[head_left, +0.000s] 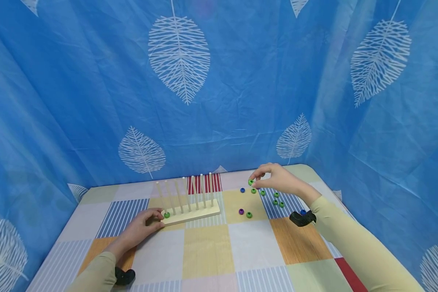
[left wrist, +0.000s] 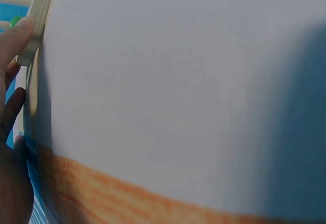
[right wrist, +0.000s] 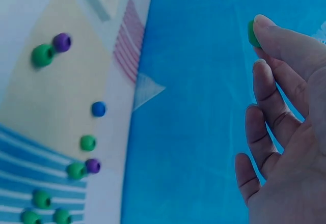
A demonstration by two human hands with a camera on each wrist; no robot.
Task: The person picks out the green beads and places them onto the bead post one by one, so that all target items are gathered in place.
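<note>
A pale wooden peg rack (head_left: 200, 213) with a row of several upright pegs stands on the table, one green bead (head_left: 166, 215) at the foot of its leftmost peg. My left hand (head_left: 140, 228) grips the rack's left end; in the left wrist view its thumb (left wrist: 18, 38) lies against the board's edge. Raised over the table to the right, my right hand (head_left: 280, 179) pinches a green bead (right wrist: 252, 34) between thumb and fingertip. Below it lie loose beads: several green ones, a blue bead (right wrist: 99, 109), a purple bead (right wrist: 93, 166) beside a green one.
Nearer the rack are a purple bead (head_left: 241, 211) and a green bead (head_left: 249, 215), side by side. Another blue bead (head_left: 303, 212) lies by the right wrist's black camera (head_left: 302, 219). Blue leaf-print curtains (head_left: 233, 101) surround the patchwork tablecloth (head_left: 204, 247).
</note>
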